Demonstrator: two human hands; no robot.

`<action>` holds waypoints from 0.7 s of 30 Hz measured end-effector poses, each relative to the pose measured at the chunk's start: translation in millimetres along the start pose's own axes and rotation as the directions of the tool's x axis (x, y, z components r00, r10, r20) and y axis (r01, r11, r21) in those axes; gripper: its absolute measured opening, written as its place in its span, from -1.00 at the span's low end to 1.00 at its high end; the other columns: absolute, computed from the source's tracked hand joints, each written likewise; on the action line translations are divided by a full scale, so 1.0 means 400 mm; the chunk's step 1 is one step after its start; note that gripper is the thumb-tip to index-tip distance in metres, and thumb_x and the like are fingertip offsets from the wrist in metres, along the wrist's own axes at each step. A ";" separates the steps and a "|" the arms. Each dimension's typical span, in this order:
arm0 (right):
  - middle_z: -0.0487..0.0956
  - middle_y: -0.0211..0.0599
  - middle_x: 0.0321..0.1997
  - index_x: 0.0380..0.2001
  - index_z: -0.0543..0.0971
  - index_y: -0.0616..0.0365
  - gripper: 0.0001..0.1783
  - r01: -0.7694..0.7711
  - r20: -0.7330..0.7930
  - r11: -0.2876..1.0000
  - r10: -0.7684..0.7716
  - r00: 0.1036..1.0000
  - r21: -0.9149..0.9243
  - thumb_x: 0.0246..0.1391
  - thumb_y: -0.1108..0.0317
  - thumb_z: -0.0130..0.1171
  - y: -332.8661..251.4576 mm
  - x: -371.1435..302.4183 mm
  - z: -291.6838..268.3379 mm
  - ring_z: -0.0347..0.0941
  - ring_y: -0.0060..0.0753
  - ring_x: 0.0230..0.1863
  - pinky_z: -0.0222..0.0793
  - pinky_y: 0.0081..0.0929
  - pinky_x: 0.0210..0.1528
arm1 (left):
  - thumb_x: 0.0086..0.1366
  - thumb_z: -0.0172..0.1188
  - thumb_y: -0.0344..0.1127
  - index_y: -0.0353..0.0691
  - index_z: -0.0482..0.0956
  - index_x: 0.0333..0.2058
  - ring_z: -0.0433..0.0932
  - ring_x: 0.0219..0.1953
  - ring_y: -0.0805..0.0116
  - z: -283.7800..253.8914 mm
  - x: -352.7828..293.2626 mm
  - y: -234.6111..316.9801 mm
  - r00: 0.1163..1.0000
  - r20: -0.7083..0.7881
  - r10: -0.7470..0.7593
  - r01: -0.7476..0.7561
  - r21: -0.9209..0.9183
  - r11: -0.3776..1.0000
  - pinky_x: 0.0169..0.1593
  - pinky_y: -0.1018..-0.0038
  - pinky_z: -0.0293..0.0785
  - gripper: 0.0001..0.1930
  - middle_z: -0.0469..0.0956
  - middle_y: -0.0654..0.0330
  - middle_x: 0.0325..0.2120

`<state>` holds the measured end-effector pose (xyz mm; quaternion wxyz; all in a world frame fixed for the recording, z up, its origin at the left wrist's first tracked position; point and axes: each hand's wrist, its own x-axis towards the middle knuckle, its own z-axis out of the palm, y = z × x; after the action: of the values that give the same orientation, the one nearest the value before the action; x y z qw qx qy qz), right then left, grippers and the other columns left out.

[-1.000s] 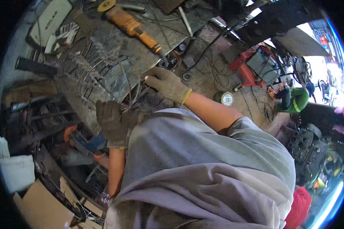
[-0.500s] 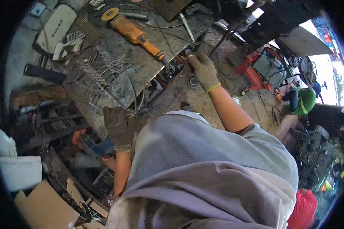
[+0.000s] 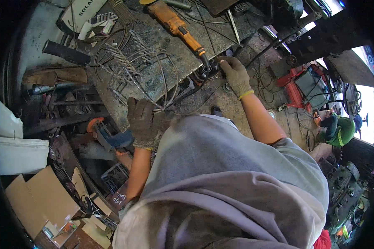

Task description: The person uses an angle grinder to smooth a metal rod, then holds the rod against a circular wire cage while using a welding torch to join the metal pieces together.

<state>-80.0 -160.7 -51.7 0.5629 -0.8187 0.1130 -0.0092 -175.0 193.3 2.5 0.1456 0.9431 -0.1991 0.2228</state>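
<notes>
My left hand (image 3: 142, 124), in a dark, dirty knit glove, is at the near edge of the metal-topped bench (image 3: 108, 93). Its fingers look stretched out, beside the lower ends of a loose tangle of wire and twisted rods (image 3: 133, 76). My right hand (image 3: 238, 78) wears a lighter grey-brown glove with a yellow cuff. Its fingers are curled together by a dark metal part at the bench's right edge; what they grip is hidden. An orange angle grinder (image 3: 174, 25) with a yellow disc lies on the bench, its tail end toward my right hand.
A red-framed machine (image 3: 295, 85) and cables stand on the floor to the right, near a crouching person in green (image 3: 340, 129). A dark engine-like block (image 3: 347, 191) is at lower right. Cardboard (image 3: 41, 203), a white box (image 3: 20, 155) and scrap metal crowd the left.
The whole view has shifted, so bench, grinder and wire tangle appear farther right. Against the bench, both hands keep nearly the same places and poses.
</notes>
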 end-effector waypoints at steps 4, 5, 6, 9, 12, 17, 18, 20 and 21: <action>0.72 -0.20 -0.09 0.04 0.67 0.16 -0.57 -0.044 -0.010 0.999 0.044 0.999 -0.009 0.30 0.08 0.21 0.037 0.008 0.018 0.62 -0.38 -0.05 0.47 -0.41 0.05 | 0.10 0.42 -0.09 -0.26 0.66 -0.15 0.42 0.19 -0.32 0.005 -0.007 -0.008 0.997 0.075 -0.033 0.031 0.033 0.999 0.27 -0.11 0.36 -0.58 0.58 -0.01 -0.03; 0.73 -0.21 -0.10 0.04 0.67 0.15 -0.57 -0.016 -0.026 0.999 0.015 1.000 -0.037 0.29 0.07 0.21 0.030 0.004 0.017 0.63 -0.37 -0.07 0.48 -0.41 0.04 | 0.09 0.43 -0.10 -0.26 0.66 -0.15 0.41 0.20 -0.32 -0.014 0.012 0.004 0.989 0.134 -0.056 0.055 0.013 0.998 0.27 -0.10 0.36 -0.58 0.57 -0.01 -0.02; 0.73 -0.22 -0.11 0.03 0.68 0.14 -0.58 0.011 -0.041 0.998 -0.014 0.999 -0.066 0.28 0.07 0.22 0.023 -0.004 0.014 0.64 -0.37 -0.09 0.49 -0.40 0.03 | 0.09 0.43 -0.11 -0.26 0.66 -0.15 0.40 0.21 -0.32 -0.025 0.023 0.010 0.978 0.194 -0.078 0.080 -0.004 0.997 0.27 -0.10 0.36 -0.58 0.57 -0.01 -0.02; 0.72 -0.12 -0.05 0.00 0.68 0.10 -0.56 -0.012 -0.053 0.995 0.007 0.999 -0.100 0.25 0.02 0.19 -0.006 -0.009 0.010 0.63 -0.11 0.01 0.47 -0.27 0.10 | 0.08 0.43 -0.11 -0.27 0.66 -0.17 0.39 0.22 -0.32 -0.005 -0.001 -0.007 0.994 0.094 -0.047 0.048 -0.009 0.999 0.27 -0.07 0.37 -0.58 0.57 -0.01 -0.01; 0.72 -0.07 -0.02 -0.01 0.69 0.06 -0.55 -0.064 -0.106 0.979 0.043 0.993 -0.195 0.24 -0.02 0.17 -0.075 -0.001 0.000 0.63 0.06 0.07 0.47 -0.18 0.15 | 0.09 0.41 -0.06 -0.27 0.65 -0.14 0.38 0.23 -0.34 -0.007 -0.005 -0.012 0.989 0.137 -0.048 0.044 0.027 0.999 0.28 -0.07 0.35 -0.54 0.56 -0.04 -0.01; 0.70 -0.04 0.01 0.00 0.69 0.00 -0.55 0.020 -0.167 0.974 -0.059 0.984 -0.227 0.22 -0.04 0.17 -0.134 0.030 -0.003 0.60 0.09 0.09 0.46 -0.16 0.17 | 0.20 0.31 0.02 -0.24 0.60 -0.26 0.41 -0.07 -0.21 -0.020 0.036 0.002 0.997 0.015 0.078 -0.078 -0.003 0.997 0.08 -0.05 0.34 -0.60 0.52 -0.01 -0.23; 0.70 -0.03 0.02 0.00 0.68 0.01 -0.56 0.029 -0.158 0.975 -0.065 0.985 -0.221 0.22 -0.03 0.18 -0.146 0.035 -0.007 0.60 0.08 0.10 0.46 -0.16 0.17 | 0.21 0.30 0.02 -0.24 0.58 -0.31 0.42 -0.15 -0.17 -0.016 0.051 0.015 0.995 -0.022 0.100 -0.100 -0.005 0.995 0.03 -0.04 0.34 -0.61 0.51 0.01 -0.29; 0.67 0.05 0.03 -0.01 0.66 0.10 -0.56 0.131 -0.160 0.987 -0.145 0.976 -0.094 0.19 0.03 0.23 -0.157 0.036 -0.026 0.59 0.10 0.11 0.45 -0.13 0.17 | 0.22 0.29 0.02 -0.23 0.57 -0.35 0.43 -0.22 -0.14 -0.021 0.059 0.021 0.992 -0.046 0.115 -0.115 0.001 0.993 -0.04 -0.03 0.35 -0.62 0.49 0.04 -0.36; 0.67 0.05 0.01 0.01 0.65 0.13 -0.55 0.143 -0.300 0.982 -0.175 0.938 -0.124 0.18 0.06 0.25 -0.142 0.047 -0.039 0.59 0.10 0.09 0.45 -0.13 0.17 | 0.21 0.30 0.01 -0.24 0.57 -0.35 0.42 -0.21 -0.15 -0.024 0.053 0.015 0.993 -0.040 0.109 -0.108 0.010 0.994 -0.04 -0.03 0.35 -0.62 0.48 0.04 -0.36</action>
<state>-54.1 -159.6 4.4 0.4938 -0.8408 0.1335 -0.1772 -163.7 185.0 21.9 0.1337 0.9268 -0.2463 0.2501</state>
